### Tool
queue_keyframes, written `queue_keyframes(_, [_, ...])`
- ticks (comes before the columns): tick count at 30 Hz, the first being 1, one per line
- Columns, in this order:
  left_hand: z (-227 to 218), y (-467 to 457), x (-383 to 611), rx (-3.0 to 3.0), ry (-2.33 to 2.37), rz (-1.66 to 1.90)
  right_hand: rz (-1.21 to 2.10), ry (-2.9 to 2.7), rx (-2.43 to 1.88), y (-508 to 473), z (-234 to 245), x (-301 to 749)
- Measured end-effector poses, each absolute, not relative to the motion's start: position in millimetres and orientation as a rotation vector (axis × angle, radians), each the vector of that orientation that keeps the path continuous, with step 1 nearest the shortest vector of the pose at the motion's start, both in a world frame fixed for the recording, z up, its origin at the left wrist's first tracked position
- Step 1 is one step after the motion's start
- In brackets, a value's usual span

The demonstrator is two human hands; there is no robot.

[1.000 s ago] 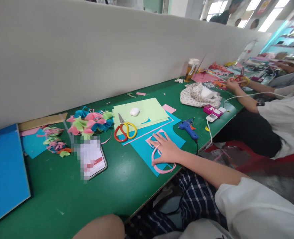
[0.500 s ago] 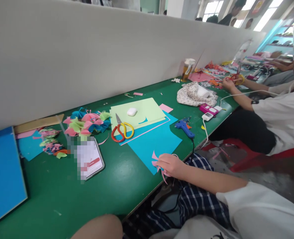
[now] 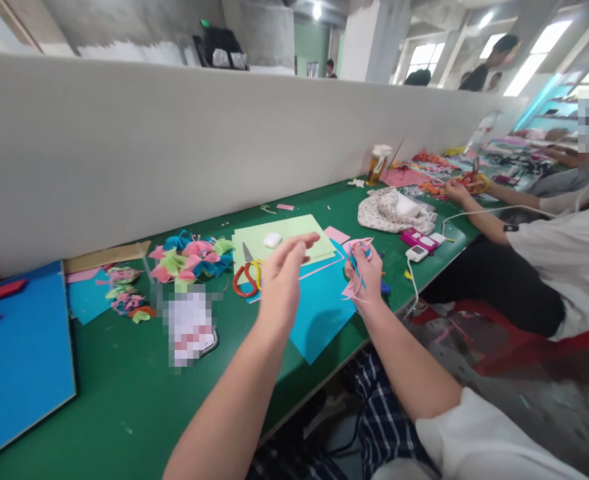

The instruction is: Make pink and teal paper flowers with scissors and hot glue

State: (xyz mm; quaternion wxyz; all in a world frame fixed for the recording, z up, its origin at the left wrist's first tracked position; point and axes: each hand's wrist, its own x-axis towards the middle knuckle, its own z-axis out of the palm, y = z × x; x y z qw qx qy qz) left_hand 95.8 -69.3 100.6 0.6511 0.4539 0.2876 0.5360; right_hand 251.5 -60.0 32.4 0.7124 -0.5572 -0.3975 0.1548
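My left hand (image 3: 285,280) is raised over the sheets of paper, its fingers stretched out and nothing in it. To its right, my right hand (image 3: 371,275) is closed around pink and blue paper strips (image 3: 350,291), whose thin ends hang loose. Below both hands lies a sheet of blue paper (image 3: 319,320), partly over pale green paper (image 3: 319,250). Scissors (image 3: 242,283) with red and yellow handles lie left of my left hand, partly covered by it. Behind my right hand, a blue glue gun (image 3: 385,288) is mostly hidden.
Paper flowers (image 3: 194,259) and a phone (image 3: 209,343) lie on the green table at left, near a blue board (image 3: 19,373). A white case (image 3: 273,239) rests on the green paper. A cloth bundle (image 3: 382,210) lies farther right; beyond, another person's hands (image 3: 458,192) hold scissors.
My left hand has come into view over the papers. My right hand has risen from the table edge, up and to the right, still holding the strips. The view has tilted upward.
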Motion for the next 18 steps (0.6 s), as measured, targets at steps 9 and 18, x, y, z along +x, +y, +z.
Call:
queue_keyframes(9, [59, -66, 153, 0.367, 0.650, 0.726, 0.287, -0.999, -1.201, -52, 48, 205])
queue_keyframes(18, [65, -44, 135, 0.160, 0.722, 0.921, 0.086, -1.522, -1.320, -58, 41, 197])
